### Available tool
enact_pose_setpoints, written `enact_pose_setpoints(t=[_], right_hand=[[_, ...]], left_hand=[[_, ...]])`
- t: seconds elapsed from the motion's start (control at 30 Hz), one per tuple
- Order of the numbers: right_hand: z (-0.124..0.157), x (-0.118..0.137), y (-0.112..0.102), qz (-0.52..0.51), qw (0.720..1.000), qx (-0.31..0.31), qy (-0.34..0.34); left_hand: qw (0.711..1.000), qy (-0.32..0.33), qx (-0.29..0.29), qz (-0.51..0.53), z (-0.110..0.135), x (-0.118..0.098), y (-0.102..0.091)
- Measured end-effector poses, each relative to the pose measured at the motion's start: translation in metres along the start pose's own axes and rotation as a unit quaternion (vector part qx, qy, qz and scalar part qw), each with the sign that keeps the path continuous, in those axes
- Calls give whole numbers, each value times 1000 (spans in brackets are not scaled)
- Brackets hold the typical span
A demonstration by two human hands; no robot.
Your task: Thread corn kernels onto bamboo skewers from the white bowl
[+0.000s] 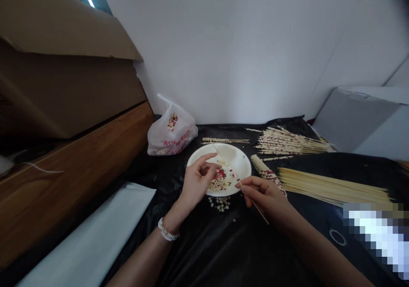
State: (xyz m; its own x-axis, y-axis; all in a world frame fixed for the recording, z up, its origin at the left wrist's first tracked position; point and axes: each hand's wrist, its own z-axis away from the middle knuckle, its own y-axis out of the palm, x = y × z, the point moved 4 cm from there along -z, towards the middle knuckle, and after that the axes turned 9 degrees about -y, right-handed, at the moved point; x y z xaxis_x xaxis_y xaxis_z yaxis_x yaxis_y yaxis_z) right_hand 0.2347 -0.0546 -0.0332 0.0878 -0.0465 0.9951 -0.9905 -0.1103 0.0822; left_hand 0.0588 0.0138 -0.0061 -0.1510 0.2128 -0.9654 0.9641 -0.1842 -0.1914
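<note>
Black plastic sheeting covered the bench (223, 253). At its right lay a wide bundle of bare, pale wooden sticks (332, 186), a good share of the work apparently left. Beyond them, far right, was a thick pile of sticks strung with cream-and-red pieces (281, 141), seemingly the finished part, with a smaller strung row (217, 140) just past the bowl. The round white bowl (241, 157) stood between these and a knotted translucent white plastic bag with red print (172, 131), far left, which showed more pieces inside. A cream-and-red cob-shaped thing (270, 174) lay just right of the bowl.

The left hand (198, 178) hung over the bowl, thumb and forefinger close; whether they pinched a piece, I could not tell. The right hand (263, 193), at the bowl's near right, pinched a thin wooden stick (260, 212), bare below the fingers and probably barely begun. Small cream-and-red pieces (220, 185) remained in the bowl.
</note>
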Motion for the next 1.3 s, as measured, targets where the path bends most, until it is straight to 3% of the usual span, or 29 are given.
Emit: enact_pose_setpoints(t=[0.1,0.2,0.3,0.4,0.47,0.53,0.63,0.7,0.8,0.97,1.07,1.3], right_hand=[[-2,-1,-5,15,1000,-13,0],[-4,-4,-8,41,999,-20,-1],[-5,-4,-9,63,998,-24,-14],[-5,-1,-14,83,993,-69,-38],[-6,1,-21,97,988,-107,-56],[-7,2,-27,110,983,-128,-67],[-9,1,-37,118,979,-143,-81],[-11,1,-42,118,976,-160,-91],[-12,1,-47,120,972,-178,-95],[-14,-1,-52,121,968,-194,-103],[-15,-3,-54,124,967,-197,-101],[-15,-3,-54,129,967,-195,-103]], left_hand=[[997,-3,-38,-73,-8,10,-11],[967,63,-145,-200,-13,12,-24],[943,78,-228,-228,-17,16,-36],[958,-42,-266,-102,-23,35,-47],[957,-162,-235,43,-26,52,-46],[937,-249,-193,150,-26,63,-42],[918,-273,-207,199,-25,63,-42],[920,-240,-231,208,-25,55,-45],[942,-138,-218,213,-27,38,-50],[970,5,-216,110,-22,11,-56],[971,72,-228,33,-12,-6,-52],[947,238,-194,-92,18,-47,-29]])
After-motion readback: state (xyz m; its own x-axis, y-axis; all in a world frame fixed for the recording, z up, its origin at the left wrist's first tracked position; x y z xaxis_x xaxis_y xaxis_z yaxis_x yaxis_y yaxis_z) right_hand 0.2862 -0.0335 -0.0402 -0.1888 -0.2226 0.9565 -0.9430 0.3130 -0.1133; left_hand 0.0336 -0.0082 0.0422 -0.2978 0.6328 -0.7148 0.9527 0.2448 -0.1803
